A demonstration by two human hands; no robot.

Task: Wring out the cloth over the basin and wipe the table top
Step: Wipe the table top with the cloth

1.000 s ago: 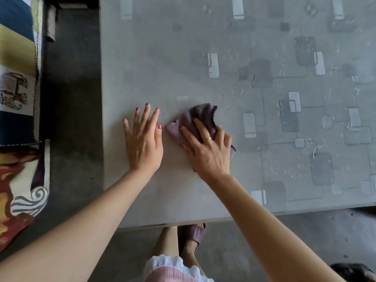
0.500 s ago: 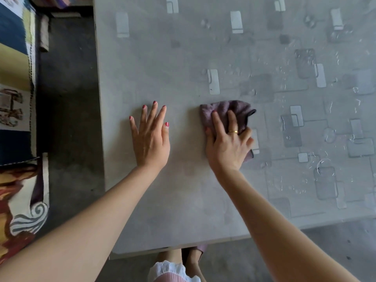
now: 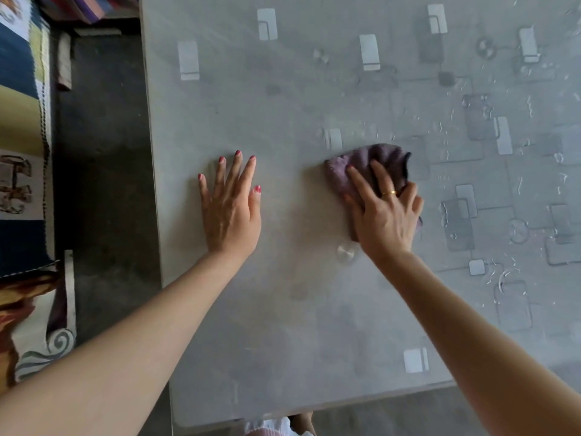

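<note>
- Since the earlier frames, the crumpled purple terry cloth has travelled rightward across the grey patterned table top, away from the left hand, which has held its place; the gap between the two hands has widened.
- The right hand, a gold ring on one finger, lies on top of the cloth with its fingers spread and pressing the fabric flat against the surface; it pins the cloth rather than gripping it.
- The left hand rests palm down on the bare table near the left edge, fingers straight, holding nothing and apparently bracing the person.
- The cloth sits mid-table, its far edge bunched up beyond the fingertips, its near part hidden under the palm.
- Water droplets and streaks glint across the right part of the table; the left part looks dull and already wiped.
- No basin is in view, so the judgement is that wringing is done and wiping is under way.
- Risks from here: the bunched cloth could roll or slip out from under the flat fingers, since nothing clamps it, and leave a missed strip.
- A cloth that soaks up the pooled water on the right may only smear it along instead of lifting it.
- A long reach toward the far right could shift weight onto the left hand, which could slide on a damp surface.
</note>
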